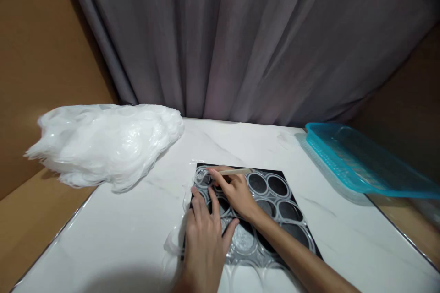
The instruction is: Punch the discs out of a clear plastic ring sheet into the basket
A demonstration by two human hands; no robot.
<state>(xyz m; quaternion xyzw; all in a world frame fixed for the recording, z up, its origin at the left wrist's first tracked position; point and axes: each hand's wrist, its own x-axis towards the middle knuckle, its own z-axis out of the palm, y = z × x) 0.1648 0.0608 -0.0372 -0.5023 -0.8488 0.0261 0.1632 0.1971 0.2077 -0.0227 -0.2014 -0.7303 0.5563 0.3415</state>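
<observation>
A clear plastic sheet moulded with rows of round rings [244, 240] lies over a black board [314, 252] and reaches past its near edge. My left hand [204, 233] rests on the sheet's left side, fingers spread and pressing down. Just beyond it, my right hand [237, 192] pinches a slim cream-coloured stick-like tool [237, 171] near the board's far left corner. The tool's working tip is hidden by the fingers. Loose bits of clear plastic [173, 241] stick out beside the board's left edge.
A big heap of thin white plastic sheets [110, 144] lies at the left of the white marbled table [137, 238]. On the right, a turquoise plastic tray [364, 160] overhangs the table edge. A grey curtain [240, 46] hangs behind, with brown panels [44, 55] at the sides.
</observation>
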